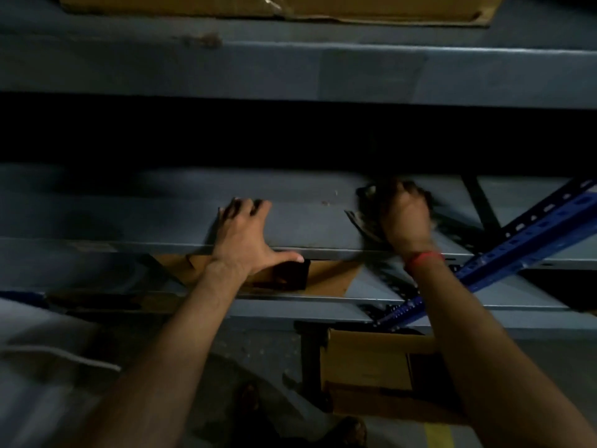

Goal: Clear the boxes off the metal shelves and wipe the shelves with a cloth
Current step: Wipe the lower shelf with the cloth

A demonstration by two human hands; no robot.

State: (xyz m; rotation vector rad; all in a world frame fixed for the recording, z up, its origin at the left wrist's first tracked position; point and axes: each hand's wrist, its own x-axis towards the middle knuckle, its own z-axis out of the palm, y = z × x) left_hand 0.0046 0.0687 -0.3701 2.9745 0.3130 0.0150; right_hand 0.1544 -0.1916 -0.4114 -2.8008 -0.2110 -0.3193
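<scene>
Hands on grey metal shelf (pixel 161 218): left hand (pixel 244 236) flat w/ fingers spread, right hand (pixel 405 218) gripping dark cloth (pixel 366 218), blurred.

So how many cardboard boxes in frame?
3: top box on the upper shelf, floor box at lower right, and cardboard under the left hand, mostly hidden, possibly flat. Dark gaps may hide more.

My right hand (pixel 405 215) and the cloth (pixel 365 218) it grips are blurred. The top edge cuts off the far cardboard box (pixel 274 8).
</scene>
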